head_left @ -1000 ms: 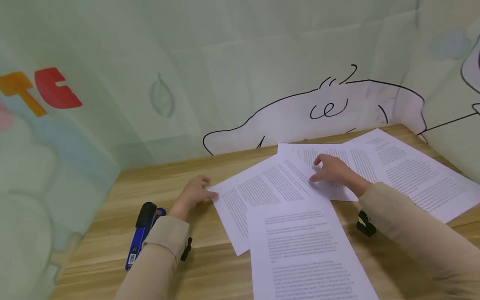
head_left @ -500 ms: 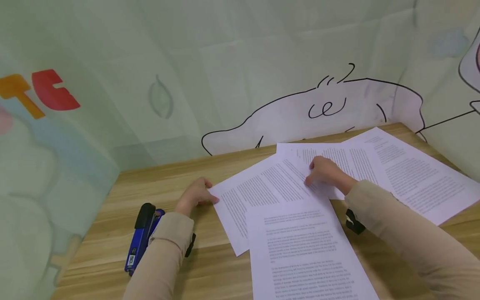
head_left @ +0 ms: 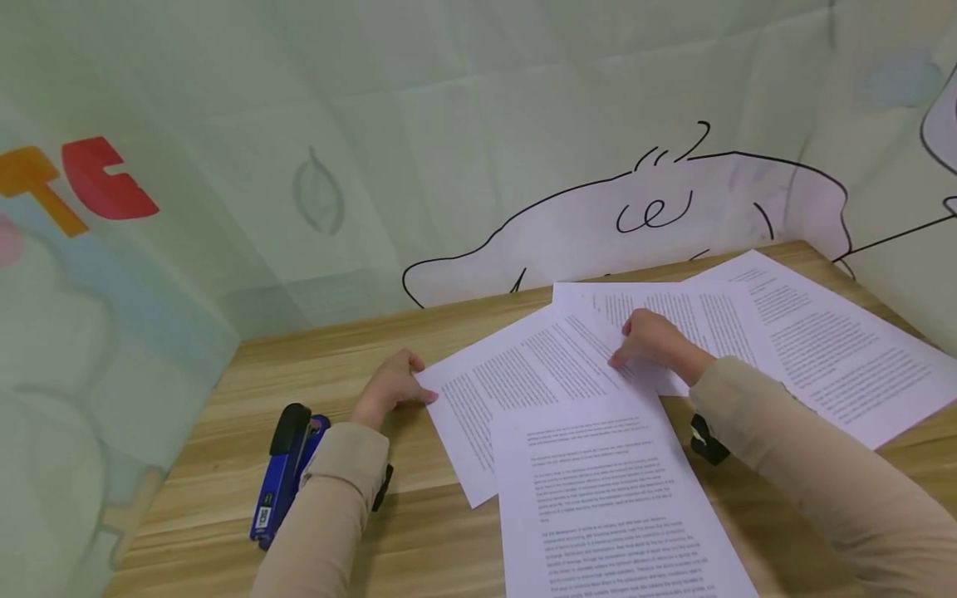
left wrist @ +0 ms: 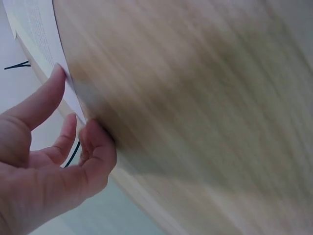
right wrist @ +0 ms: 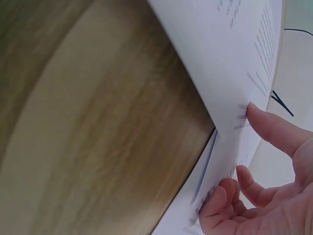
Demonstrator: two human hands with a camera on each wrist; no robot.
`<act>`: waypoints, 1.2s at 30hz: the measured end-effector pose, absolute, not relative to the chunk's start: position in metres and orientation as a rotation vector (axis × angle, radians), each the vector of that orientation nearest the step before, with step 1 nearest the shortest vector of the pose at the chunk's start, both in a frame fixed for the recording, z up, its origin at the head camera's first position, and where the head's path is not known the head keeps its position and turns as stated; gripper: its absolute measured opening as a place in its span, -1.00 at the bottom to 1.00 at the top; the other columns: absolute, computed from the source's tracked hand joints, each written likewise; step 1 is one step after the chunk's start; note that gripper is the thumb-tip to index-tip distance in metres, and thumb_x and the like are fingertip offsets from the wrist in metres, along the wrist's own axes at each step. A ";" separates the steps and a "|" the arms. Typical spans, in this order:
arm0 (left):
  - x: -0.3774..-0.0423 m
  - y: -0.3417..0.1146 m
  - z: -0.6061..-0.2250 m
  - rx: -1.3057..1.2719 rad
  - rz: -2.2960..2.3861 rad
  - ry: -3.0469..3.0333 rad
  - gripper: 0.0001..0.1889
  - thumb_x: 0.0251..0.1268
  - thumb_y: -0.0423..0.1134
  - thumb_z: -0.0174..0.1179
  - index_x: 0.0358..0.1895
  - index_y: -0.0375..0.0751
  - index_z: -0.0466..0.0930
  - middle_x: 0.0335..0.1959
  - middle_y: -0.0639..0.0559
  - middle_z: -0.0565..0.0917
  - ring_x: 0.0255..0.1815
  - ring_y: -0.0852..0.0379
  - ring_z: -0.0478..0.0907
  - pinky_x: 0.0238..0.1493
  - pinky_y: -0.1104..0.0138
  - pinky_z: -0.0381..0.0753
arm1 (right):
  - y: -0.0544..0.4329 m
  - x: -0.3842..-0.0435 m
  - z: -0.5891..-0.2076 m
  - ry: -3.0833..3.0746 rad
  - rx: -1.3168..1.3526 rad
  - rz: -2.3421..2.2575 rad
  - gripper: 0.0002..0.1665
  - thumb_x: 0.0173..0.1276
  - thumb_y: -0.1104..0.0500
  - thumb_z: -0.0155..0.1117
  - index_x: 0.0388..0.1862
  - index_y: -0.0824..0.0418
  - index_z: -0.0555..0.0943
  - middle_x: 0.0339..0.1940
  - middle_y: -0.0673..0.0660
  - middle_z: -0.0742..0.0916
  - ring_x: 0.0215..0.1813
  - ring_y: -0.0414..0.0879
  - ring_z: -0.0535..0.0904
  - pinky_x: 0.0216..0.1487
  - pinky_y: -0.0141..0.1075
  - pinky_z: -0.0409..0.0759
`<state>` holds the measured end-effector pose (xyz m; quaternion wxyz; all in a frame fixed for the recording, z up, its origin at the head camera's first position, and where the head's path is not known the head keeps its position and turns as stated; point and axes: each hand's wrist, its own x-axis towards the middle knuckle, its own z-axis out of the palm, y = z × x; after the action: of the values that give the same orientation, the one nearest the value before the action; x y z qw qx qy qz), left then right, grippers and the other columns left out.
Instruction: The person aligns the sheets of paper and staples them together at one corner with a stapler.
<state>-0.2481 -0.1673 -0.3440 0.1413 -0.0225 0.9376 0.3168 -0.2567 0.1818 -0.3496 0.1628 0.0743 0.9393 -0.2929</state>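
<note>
The landmark is the blue stapler (head_left: 280, 473) with a black cap, lying on the wooden table (head_left: 306, 365). The tilted printed sheet (head_left: 523, 357) lies flat on the table, to the right of the stapler, between two hands set well apart. The left hand (head_left: 392, 386) is at the sheet's corner nearest the stapler, thumb on the paper and fingers bent by the edge. The right hand (head_left: 654, 340) is at the end farther from the stapler, thumb tip on the paper, fingers bent. Whether either hand pinches the sheet cannot be told. The sheet is white, bearing dark type in several blocks set sideways, too small to read. The front printed sheet (head_left: 598, 498) overlaps its near side. Farther right of the stapler lie the back printed sheet (head_left: 695, 303) and the rightmost printed sheet (head_left: 830, 349).
</note>
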 end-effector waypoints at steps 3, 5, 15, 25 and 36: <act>-0.248 -0.166 -0.344 -0.038 0.875 2.741 -0.49 -0.07 -0.47 0.38 -0.03 -0.46 0.36 -0.19 -0.23 0.42 -0.29 -0.06 0.33 -0.26 0.26 0.36 | 0.181 -0.256 -0.349 2.687 0.205 -0.822 -0.33 -0.01 0.19 0.49 0.01 0.48 0.41 -0.11 0.34 0.56 -0.15 0.13 0.47 -0.13 -0.12 0.45; -0.249 -0.165 -0.344 0.002 0.847 2.770 -0.49 -0.10 -0.49 0.39 -0.04 -0.46 0.37 -0.15 -0.27 0.44 -0.24 -0.09 0.35 -0.18 0.20 0.38 | 0.181 -0.256 -0.348 2.695 0.203 -0.809 -0.34 -0.01 0.19 0.49 0.00 0.47 0.42 -0.12 0.34 0.57 -0.17 0.12 0.47 -0.14 -0.12 0.45; -0.251 -0.163 -0.346 0.039 0.885 2.743 -0.51 -0.14 -0.56 0.35 -0.05 -0.46 0.37 -0.25 -0.22 0.46 -0.26 -0.09 0.37 -0.19 0.21 0.39 | 0.181 -0.261 -0.350 2.669 0.223 -0.820 -0.27 0.00 0.21 0.48 0.08 0.49 0.36 -0.03 0.36 0.53 -0.08 0.13 0.43 0.03 -0.07 0.41; -0.247 -0.165 -0.345 0.008 0.820 2.766 -0.48 -0.09 -0.48 0.38 -0.01 -0.54 0.38 -0.09 -0.32 0.50 -0.18 -0.12 0.40 -0.06 0.12 0.42 | 0.181 -0.255 -0.348 2.702 0.159 -0.825 -0.25 -0.01 0.19 0.49 0.11 0.45 0.38 -0.02 0.35 0.55 -0.10 0.14 0.46 -0.03 -0.04 0.44; -0.250 -0.171 -0.349 -0.080 1.353 2.482 -0.78 0.24 -0.45 0.10 -0.11 -0.44 0.34 -0.30 -0.18 0.55 -0.38 0.11 0.52 -0.34 0.32 0.54 | 0.197 -0.262 -0.351 2.681 0.036 -0.864 -0.59 0.26 0.29 0.17 0.08 0.41 0.42 -0.09 0.31 0.51 -0.35 0.01 0.43 -0.45 -0.28 0.38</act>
<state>-0.2505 -0.1705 -0.3493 0.1559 -0.0280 0.8669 0.4727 -0.2619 0.1970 -0.3515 0.1615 0.0128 0.9393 -0.3025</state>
